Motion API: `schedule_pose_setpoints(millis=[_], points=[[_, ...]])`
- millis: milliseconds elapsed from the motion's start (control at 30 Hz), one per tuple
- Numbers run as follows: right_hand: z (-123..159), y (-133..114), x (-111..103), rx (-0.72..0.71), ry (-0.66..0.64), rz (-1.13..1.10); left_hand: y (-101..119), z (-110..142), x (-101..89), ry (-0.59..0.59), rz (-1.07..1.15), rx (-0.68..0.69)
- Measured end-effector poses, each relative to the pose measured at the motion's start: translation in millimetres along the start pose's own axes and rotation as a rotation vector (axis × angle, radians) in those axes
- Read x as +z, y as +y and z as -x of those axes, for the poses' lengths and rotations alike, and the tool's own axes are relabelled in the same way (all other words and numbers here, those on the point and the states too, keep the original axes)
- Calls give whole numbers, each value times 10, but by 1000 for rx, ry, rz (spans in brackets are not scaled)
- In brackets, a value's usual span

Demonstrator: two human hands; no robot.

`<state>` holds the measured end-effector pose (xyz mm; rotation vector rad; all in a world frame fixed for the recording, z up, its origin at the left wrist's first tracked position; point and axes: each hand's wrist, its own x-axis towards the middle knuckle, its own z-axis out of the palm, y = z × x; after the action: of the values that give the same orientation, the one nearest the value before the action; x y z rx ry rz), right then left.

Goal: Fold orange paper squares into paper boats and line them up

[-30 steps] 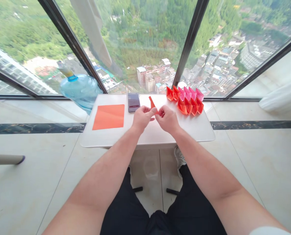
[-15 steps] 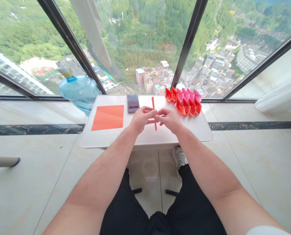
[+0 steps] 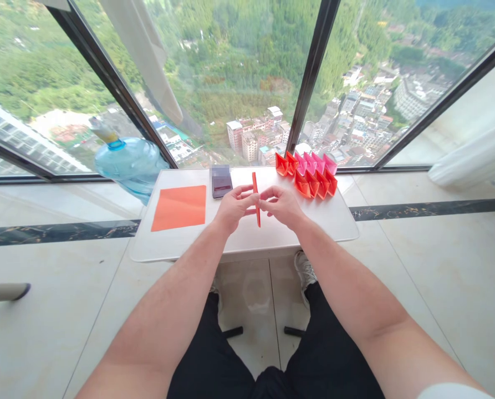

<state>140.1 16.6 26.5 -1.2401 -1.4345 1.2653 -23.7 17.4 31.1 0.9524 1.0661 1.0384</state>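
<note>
Between my two hands is a narrow folded strip of orange-red paper (image 3: 254,185), seen nearly edge-on above the small white table (image 3: 180,244). My left hand (image 3: 235,206) closes on its left side, fingers behind and below it. From the other side, my right hand (image 3: 281,205) pinches the strip near its middle with thumb and fingertips. Left of my hands a flat orange paper sheet (image 3: 179,208) lies on the tabletop. Folded red paper pieces (image 3: 315,184) and pink ones (image 3: 316,162) stand in rows at the table's back right.
A phone (image 3: 221,182) lies at the table's back edge. Behind the table's left corner a large blue water bottle (image 3: 131,163) leans by the window. A pale pole end (image 3: 6,292) juts in at far left. My feet are under the table, near its dark legs (image 3: 294,331).
The view has shifted a little. My hands keep hold of the paper strip, and it now shows slightly more of its face, with my left fingers a bit more spread behind it.
</note>
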Motion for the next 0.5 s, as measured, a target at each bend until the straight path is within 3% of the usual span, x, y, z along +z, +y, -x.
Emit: schedule_pose_setpoints(millis=[500], points=[[-20,35,-37,42,-29,-8,3,4,17,25,-39,7]])
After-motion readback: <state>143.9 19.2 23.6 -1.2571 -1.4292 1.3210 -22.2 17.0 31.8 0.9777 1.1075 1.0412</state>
